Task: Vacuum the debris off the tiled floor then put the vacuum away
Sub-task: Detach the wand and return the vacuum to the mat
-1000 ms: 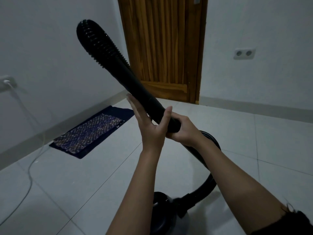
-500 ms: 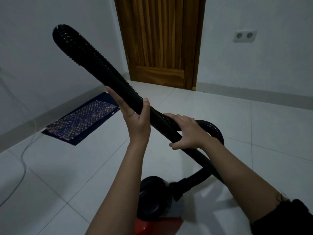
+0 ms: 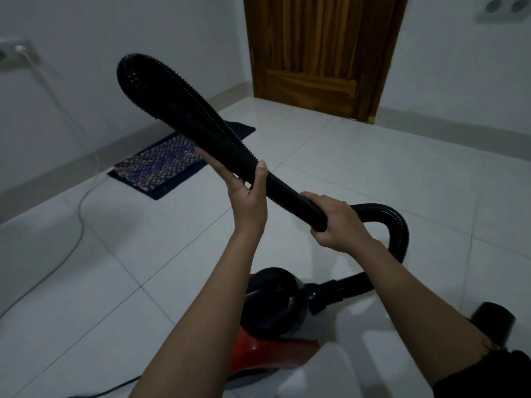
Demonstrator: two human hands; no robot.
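While both hands keep it lifted above the tiled floor (image 3: 373,173), the black vacuum nozzle (image 3: 184,116) slants up to the left, its ridged head well off the ground. The left hand (image 3: 247,196) cups the tube from below, thumb over the top; the right hand (image 3: 339,222) is wrapped around its lower end, where the ribbed hose (image 3: 399,234) loops down to the red and black vacuum body (image 3: 273,308) on the floor. A dark patterned mat (image 3: 161,165) lies by the wall, before a wooden door (image 3: 321,47).
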